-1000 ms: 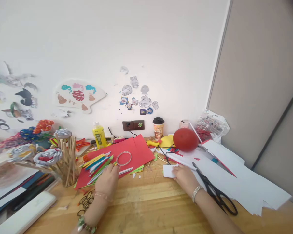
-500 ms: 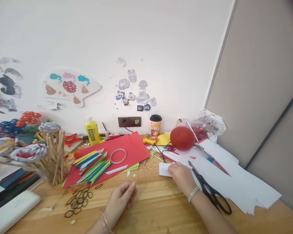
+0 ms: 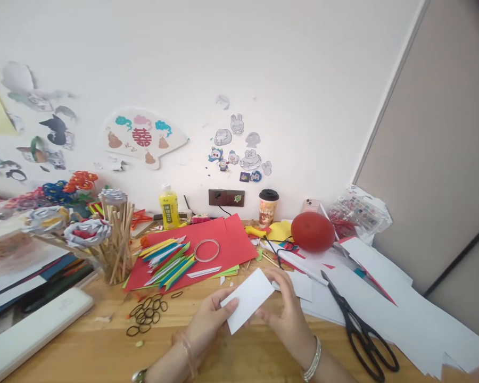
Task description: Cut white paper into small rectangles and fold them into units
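A small white rectangular paper [image 3: 249, 301] is held up at a slant above the table, between both hands. My left hand [image 3: 211, 319] pinches its left end, thumb on top and fingers underneath. On the other side, my right hand [image 3: 289, 314] curves round the right end, its fingertips at the upper corner and the thumb by the lower edge. More white paper pieces [image 3: 301, 286] lie just behind my right hand. Black-handled scissors [image 3: 355, 324] rest to the right on large white sheets [image 3: 387, 314], closed and pointing away from me.
Folded coloured paper strips [image 3: 170, 263] and a metal ring [image 3: 206, 250] lie on red paper [image 3: 237, 239]. Black rubber bands [image 3: 147, 314] sit left of my hands. Behind stand a yellow bottle [image 3: 169, 208], a cup [image 3: 268, 207] and a red balloon [image 3: 312, 232]. Sticks [image 3: 120, 244] fill a container at left.
My right hand has lifted a white paper from the table and brought it towards the middle. My left hand has moved to it and taken its left end. The view has turned left.
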A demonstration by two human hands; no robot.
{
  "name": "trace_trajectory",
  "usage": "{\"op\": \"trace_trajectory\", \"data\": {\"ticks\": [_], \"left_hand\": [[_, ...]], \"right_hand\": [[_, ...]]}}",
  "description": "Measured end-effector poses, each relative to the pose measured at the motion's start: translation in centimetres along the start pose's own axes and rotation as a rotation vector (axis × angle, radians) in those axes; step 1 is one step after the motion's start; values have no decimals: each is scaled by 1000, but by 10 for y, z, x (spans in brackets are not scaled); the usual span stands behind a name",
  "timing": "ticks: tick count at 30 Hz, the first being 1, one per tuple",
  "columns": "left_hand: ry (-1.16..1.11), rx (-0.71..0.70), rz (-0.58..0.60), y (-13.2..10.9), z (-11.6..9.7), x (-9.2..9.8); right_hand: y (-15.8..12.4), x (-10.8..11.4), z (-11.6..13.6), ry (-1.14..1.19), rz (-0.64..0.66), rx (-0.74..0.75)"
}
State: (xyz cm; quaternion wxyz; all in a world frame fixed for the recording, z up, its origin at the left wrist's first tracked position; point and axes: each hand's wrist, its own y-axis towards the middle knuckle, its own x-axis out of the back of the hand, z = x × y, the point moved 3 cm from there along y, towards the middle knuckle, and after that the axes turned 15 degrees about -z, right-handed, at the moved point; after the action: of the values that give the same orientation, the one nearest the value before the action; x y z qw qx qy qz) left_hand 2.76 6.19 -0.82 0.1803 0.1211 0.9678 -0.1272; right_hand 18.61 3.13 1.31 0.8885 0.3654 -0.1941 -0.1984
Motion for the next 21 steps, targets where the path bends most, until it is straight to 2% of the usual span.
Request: {"op": "trace_trajectory", "data": {"ticks": [2, 5, 7, 11, 15, 19, 21], "left_hand": [[-23, 11, -7, -1, 2, -1], [-9, 27, 10, -4, 7, -5], [16, 24, 14, -6, 10, -7], [46, 32, -13, -11, 11, -10], [86, 26, 22, -13, 10, -10], [198, -147, 98, -12, 9, -8], [316, -229, 78, -12, 10, -8]], "right_hand": [[0, -5, -8, 292, 71, -315], [-3, -12, -5, 529, 218, -561], [-4, -12, 0, 586, 256, -614], [-7, -9, 3, 632, 318, -623], [-7, -7, 2, 649, 302, -650], [-8, -9, 4, 642, 237, -721], [-9, -11, 4, 621, 188, -747]]}}
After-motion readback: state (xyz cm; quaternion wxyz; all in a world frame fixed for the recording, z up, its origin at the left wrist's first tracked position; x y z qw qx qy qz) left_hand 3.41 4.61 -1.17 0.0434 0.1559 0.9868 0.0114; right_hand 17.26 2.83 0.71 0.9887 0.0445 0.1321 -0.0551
